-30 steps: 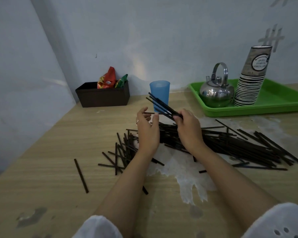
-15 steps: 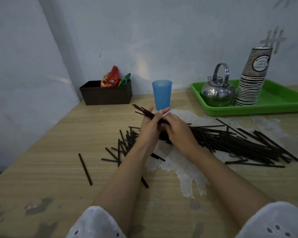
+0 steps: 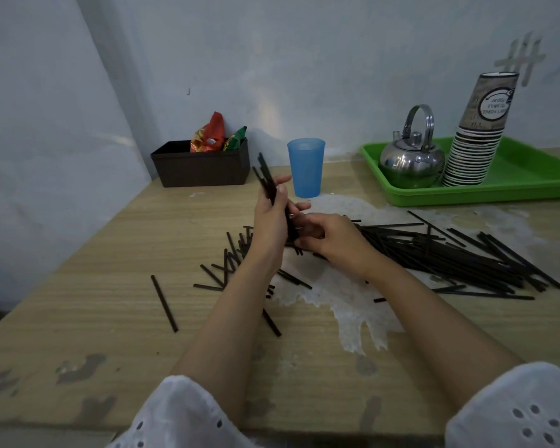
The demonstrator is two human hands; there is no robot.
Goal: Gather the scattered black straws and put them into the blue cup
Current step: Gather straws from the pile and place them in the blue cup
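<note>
Several straws (image 3: 265,177) tilt up in the curled grip of the left hand (image 3: 270,224), near the cup (image 3: 305,169). The right hand (image 3: 333,240) rests on the pile (image 3: 450,253) on the counter (image 3: 110,302); its grip cannot be told.

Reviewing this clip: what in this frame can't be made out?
Grip of the right hand: head view, fingertips hidden behind the left hand.
Straw count in the held bundle: head view, straws overlap and blur.
Bottom inside the blue cup: head view, hidden by its own wall.
Right end of the green tray: head view, cut off by the frame edge.
</note>
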